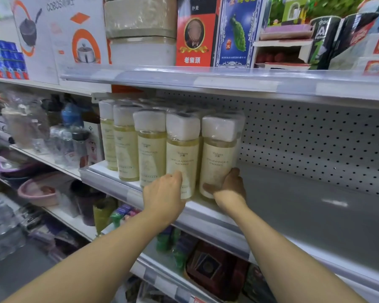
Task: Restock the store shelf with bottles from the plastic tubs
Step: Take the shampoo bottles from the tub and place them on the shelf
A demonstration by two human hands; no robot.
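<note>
Several plastic-wrapped bottles of yellow liquid with white caps and cream labels stand in rows on the grey store shelf (304, 206). My left hand (163, 193) grips the base of the second bottle from the right (182, 147). The rightmost bottle (219, 149) stands at the front edge of the shelf. Around its lower part my right hand (229, 188) is wrapped, thumb across the front. Both bottles stand upright on the shelf. No plastic tub is in view.
Right of the bottles the shelf runs bare to a perforated back panel (315, 136). An upper shelf (228, 79) with boxes hangs close above the caps. Bottles and bagged goods (59, 132) crowd the left bay; a pink basin (38, 191) sits lower left.
</note>
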